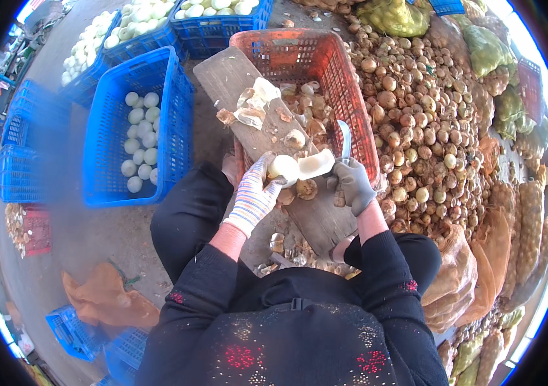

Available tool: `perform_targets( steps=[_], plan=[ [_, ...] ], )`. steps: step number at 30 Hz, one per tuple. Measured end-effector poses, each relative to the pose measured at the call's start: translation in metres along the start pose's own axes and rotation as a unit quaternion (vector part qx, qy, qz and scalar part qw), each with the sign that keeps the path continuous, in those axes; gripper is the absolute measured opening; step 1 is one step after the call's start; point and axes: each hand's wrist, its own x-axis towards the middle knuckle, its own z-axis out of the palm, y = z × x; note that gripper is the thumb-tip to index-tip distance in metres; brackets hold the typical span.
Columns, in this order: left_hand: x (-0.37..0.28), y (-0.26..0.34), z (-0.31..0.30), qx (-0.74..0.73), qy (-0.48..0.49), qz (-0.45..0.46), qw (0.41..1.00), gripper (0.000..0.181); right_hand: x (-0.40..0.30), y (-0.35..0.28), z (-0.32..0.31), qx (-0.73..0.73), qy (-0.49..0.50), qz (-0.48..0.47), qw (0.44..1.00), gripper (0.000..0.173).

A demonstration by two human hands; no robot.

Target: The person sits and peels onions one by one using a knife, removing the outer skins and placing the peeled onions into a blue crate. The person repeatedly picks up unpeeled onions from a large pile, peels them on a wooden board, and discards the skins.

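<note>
My left hand point(254, 193), in a striped knit glove, holds a white peeled onion point(283, 169) over a wooden board point(235, 72). A pale piece of onion layer point(316, 164) stretches from that onion to my right hand point(352, 183). The right hand wears a grey glove and grips a knife point(344, 137) with a curved blade pointing up and away from me. Unpeeled onions point(294, 139) and loose skins point(254, 103) lie on the board. The board rests across a red plastic crate point(360, 116) holding skins and onion scraps.
At left stands a blue crate point(90, 159) with peeled onions point(144, 128) inside; more filled blue crates point(225, 29) are beyond it. A large heap of unpeeled onions point(413, 125) spreads at right, bordered by mesh sacks point(447, 284). An orange mesh sack point(110, 299) lies at lower left.
</note>
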Motion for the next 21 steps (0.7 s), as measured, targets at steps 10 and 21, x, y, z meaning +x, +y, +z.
perform_targets(
  steps=[10,21],
  plan=[
    [0.026,0.002,0.009,0.233,0.032,0.122,0.964,0.045,-0.049,-0.079,0.055,-0.432,-0.041,-0.293,0.852,0.017],
    [0.009,-0.003,0.002,0.068,0.04,0.119,0.99,0.038,0.009,-0.023,-0.036,-0.184,0.111,-0.035,0.976,0.021]
  ],
)
